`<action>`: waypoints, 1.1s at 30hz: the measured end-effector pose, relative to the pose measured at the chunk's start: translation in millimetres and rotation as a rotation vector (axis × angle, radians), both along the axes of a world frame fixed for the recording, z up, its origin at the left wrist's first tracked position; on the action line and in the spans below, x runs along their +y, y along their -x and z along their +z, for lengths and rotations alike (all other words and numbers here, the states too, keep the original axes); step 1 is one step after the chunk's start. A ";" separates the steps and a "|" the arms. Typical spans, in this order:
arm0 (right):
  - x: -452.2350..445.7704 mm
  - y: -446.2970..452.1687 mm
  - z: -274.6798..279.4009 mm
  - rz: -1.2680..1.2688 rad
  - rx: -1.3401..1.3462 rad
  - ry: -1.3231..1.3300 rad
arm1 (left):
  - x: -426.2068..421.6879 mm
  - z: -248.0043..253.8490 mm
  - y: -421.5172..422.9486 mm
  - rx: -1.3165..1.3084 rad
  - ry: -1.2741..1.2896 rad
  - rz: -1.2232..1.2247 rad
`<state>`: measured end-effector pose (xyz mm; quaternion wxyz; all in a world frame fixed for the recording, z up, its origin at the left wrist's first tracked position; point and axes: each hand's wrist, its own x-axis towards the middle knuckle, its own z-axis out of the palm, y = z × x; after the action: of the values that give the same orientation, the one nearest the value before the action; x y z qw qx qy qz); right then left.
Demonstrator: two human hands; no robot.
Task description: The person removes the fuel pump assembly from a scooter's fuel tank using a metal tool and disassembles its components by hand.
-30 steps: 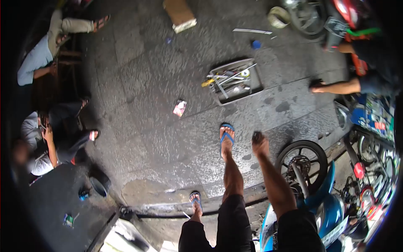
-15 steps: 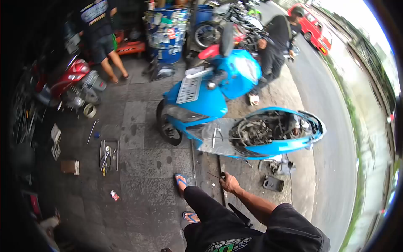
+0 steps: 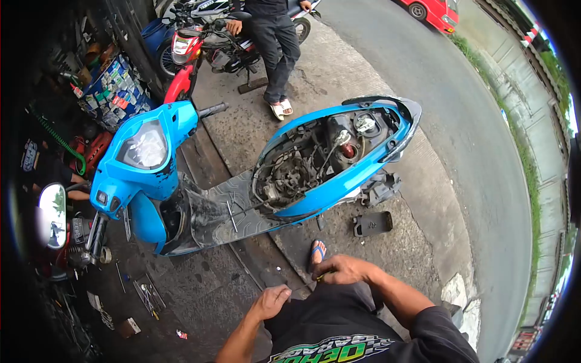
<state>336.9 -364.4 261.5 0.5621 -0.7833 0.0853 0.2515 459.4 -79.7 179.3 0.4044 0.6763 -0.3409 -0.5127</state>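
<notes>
My right hand (image 3: 342, 270) is closed in front of my waist around something small with a yellowish part, mostly hidden by the fingers. To its left, my left hand (image 3: 272, 301) is held low with its fingers curled together; whether anything is inside cannot be made out. Beyond both hands stands a blue scooter (image 3: 339, 188) with its seat off and engine bay exposed. A T-shaped metal tool (image 3: 232, 216) lies on the scooter's floorboard. On the ground past my right hand is a black tray-like part (image 3: 373, 224).
A person (image 3: 276, 48) stands beside a parked motorcycle (image 3: 224, 51) beyond the scooter. A metal tool tray (image 3: 149, 295) lies on the floor at lower left. Another person is partly visible at far left. A red vehicle (image 3: 437, 13) is on the road (image 3: 423, 103).
My view has swung right, toward the scooter and road. My left hand has come into view, and my right hand has drawn in near my waist, still closed.
</notes>
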 end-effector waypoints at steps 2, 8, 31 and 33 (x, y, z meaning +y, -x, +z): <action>-65.0 14.0 35.9 -0.152 0.171 -0.141 | -58.8 17.3 -7.1 0.073 0.031 -0.030; -168.2 62.6 30.3 -0.669 0.289 -0.126 | -189.9 38.8 -64.0 -0.027 0.058 0.089; -276.0 66.1 -13.7 -1.159 0.275 0.246 | -555.5 -56.5 -158.5 -0.506 -0.315 0.060; -313.4 46.1 -4.3 -1.044 0.195 0.300 | -556.6 -59.9 -156.8 -0.459 -0.345 0.114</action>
<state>290.8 -677.9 257.1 0.4840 -0.6813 0.5491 -0.0041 616.2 -636.3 119.5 0.2239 0.8514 -0.2929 -0.3732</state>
